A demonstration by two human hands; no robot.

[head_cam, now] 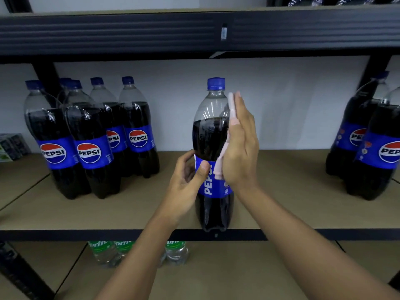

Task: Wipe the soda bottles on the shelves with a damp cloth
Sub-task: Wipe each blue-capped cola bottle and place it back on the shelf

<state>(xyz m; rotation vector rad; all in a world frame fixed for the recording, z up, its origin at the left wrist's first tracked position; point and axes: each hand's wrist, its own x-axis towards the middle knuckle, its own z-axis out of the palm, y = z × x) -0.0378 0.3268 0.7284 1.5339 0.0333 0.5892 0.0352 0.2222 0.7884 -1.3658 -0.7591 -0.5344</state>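
Logging surroundings first: what flanks the target? (K.)

Pepsi bottles (93, 137) clustered at left, further bottles (372, 144) at right, both well apart from it. Green-labelled bottles (108, 250) stand on the shelf below, partly hidden by the left forearm. (M.)

Position, contents? (K.)

Centre bottle (213, 135) stands upright at the front edge of the tan shelf board (292, 191). Clear plastic, dark cola up to the shoulder, blue cap on. (M.)

Hands? (K.)

Left hand (187, 180) curls round the blue label, thumb in front. Right hand (242, 146) is flat with fingers straight, pressing a pink cloth (231, 109) against the bottle's right side. Cloth is blurred, possibly thin fabric. (M.)
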